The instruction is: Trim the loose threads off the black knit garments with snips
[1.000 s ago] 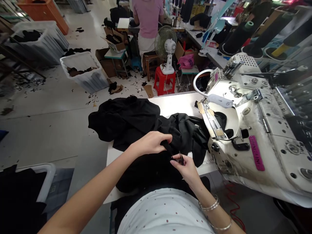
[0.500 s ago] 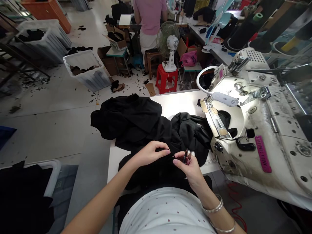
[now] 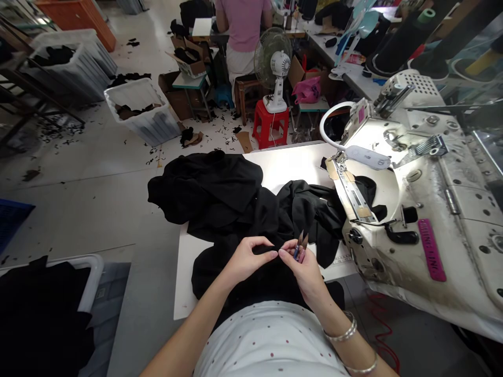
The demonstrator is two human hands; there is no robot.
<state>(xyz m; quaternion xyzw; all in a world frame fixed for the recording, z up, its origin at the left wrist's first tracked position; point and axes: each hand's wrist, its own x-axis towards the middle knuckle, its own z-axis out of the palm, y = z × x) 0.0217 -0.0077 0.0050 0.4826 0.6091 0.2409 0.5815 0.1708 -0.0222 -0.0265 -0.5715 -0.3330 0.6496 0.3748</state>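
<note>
Your right hand [image 3: 305, 269] has lifted the snips [image 3: 301, 242] a little higher since the earlier view, and your left hand [image 3: 248, 260] has drawn in toward it, so the two now nearly meet over the cloth. That leaves the blades pointing up and far, and they look clear of the fabric. Your right thumb and fingers pinch the snips' narrow handle, with the blades close together. Your left fingers curl down and pinch a dark fold of the black cloth [image 3: 231, 199], though the black hides exactly how much they hold.

The cloth lies in a loose heap across the white table [image 3: 291, 162], running from under your hands to the far left and against the sewing machine [image 3: 393, 209] on your right. One part passes under the machine's presser area. A gooseneck lamp [image 3: 363, 157] arches above that end, and a pink strip [image 3: 431, 250] sits on the machine's near top. Two bangles [image 3: 340, 335] circle your right wrist.

Near left, a white bin [image 3: 94, 264] holds more black fabric. Far off, a co-worker [image 3: 243, 26] in a pink top sits beyond a white fan [image 3: 275, 68] on a red stool [image 3: 268, 123].
</note>
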